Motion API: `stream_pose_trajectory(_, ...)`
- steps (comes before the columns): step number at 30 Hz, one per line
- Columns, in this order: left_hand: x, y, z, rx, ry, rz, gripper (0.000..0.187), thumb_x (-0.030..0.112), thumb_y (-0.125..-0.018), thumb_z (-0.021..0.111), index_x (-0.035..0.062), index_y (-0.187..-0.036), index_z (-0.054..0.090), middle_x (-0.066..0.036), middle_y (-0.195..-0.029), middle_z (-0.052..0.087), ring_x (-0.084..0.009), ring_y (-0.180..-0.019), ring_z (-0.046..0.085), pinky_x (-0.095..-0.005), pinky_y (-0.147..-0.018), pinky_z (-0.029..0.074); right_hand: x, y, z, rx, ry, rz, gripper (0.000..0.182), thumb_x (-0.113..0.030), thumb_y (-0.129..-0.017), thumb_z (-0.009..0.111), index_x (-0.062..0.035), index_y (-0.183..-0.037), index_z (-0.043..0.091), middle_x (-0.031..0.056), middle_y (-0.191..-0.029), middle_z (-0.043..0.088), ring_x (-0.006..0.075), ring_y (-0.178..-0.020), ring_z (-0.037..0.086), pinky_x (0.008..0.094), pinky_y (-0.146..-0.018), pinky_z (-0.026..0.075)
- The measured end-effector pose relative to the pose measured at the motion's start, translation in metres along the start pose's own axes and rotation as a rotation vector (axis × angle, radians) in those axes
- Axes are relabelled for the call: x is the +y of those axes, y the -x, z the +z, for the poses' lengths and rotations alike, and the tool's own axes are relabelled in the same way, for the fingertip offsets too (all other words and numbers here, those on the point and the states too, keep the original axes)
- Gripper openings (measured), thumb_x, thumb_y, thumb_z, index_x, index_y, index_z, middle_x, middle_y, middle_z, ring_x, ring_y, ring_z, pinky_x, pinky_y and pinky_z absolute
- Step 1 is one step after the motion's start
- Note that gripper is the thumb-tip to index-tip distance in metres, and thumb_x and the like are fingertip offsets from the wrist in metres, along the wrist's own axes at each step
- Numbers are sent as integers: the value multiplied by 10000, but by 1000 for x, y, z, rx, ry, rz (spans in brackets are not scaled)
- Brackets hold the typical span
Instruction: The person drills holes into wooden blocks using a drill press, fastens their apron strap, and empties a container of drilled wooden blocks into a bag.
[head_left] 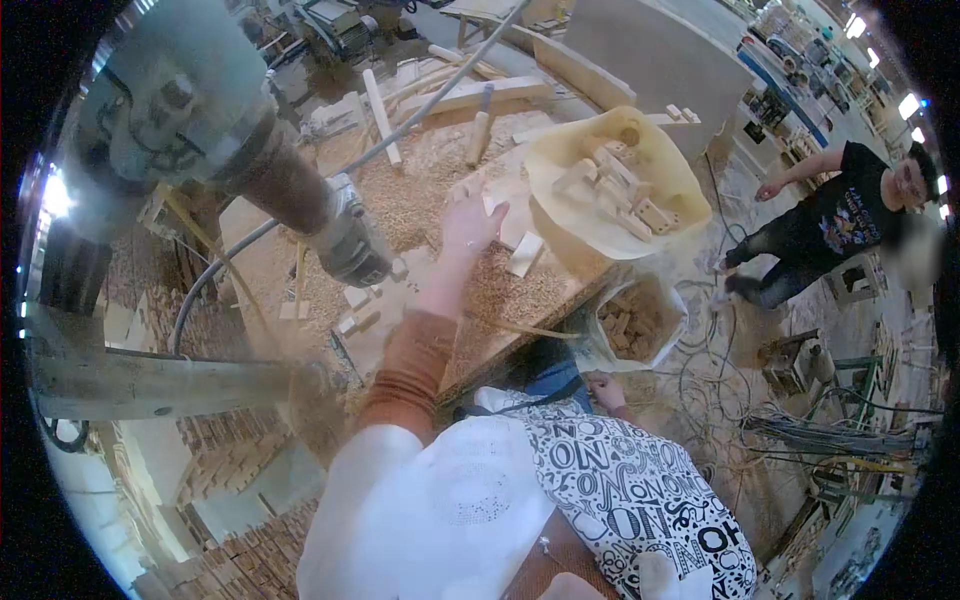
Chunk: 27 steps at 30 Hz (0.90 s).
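Note:
My left hand (468, 228) reaches over the sawdust-covered worktable (400, 205), its thumb and fingers closed around a small pale wood piece (490, 205). Just right of it lies a flat wood block (525, 254). The machine head (355, 245) hangs to its left, with small blocks (360, 310) below. Low beside my body, my right hand (604, 391) is near the bottom of a bag of wood pieces (632, 322); its fingers are too small and partly hidden to read. A yellowish bag (552, 160) holding shaped wooden parts (620, 190) rests on the table's right corner.
A grey hose (430, 102) crosses above the table. Long wood strips (381, 115) lie at the back. Another person (850, 215) stands at the right, beyond cables (715, 350) on the floor. Stacked wood (235, 450) is at lower left.

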<state>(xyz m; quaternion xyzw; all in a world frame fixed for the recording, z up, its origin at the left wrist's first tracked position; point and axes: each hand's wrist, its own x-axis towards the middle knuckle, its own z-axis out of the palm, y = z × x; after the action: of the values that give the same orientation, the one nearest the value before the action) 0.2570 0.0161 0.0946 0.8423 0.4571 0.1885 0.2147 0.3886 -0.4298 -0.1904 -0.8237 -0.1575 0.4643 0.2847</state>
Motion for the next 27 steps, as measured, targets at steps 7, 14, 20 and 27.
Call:
stream_pose_trajectory(7, -50, -33, 77, -212, -327, -84, 802, 541, -840, 696, 121, -1481, 459, -216, -1370, 553, -351, -1261, 560, -474, -1034, 467, 22, 23, -9, 28, 59, 29, 358, -200, -885, 613, -38, -1193, 701, 135, -795, 731, 201, -592, 681, 338, -556, 564)
stream_pose_trajectory(14, -52, 26, 21, -517, 1292, -372, 482, 302, -986, 605, 76, -1406, 532, -73, -1221, 670, -198, -1034, 670, -364, -857, 561, -6, 34, -20, 60, 124, 180, 301, -183, -943, 609, -4, -1173, 682, 105, -827, 723, 160, -700, 676, 335, -619, 542)
stream_pose_trajectory(20, -50, 116, -19, -510, 1497, -86, 541, 240, -975, 631, 8, -1435, 466, -114, -1247, 648, -192, -1047, 672, -339, -867, 570, -97, 33, -26, 278, -106, -351, 196, -191, -973, 601, -26, -1040, 683, 103, -814, 688, 210, -669, 655, 370, -623, 513)
stream_pose_trajectory(27, -63, 189, -59, -393, 1330, -359, 531, 78, -878, 733, 9, -1374, 556, -72, -1238, 639, -129, -1015, 650, -293, -870, 553, -247, 42, -17, 411, 145, -968, 278, -172, -941, 638, -60, -1195, 631, 171, -1184, 632, 357, -1097, 595, 439, -935, 473)
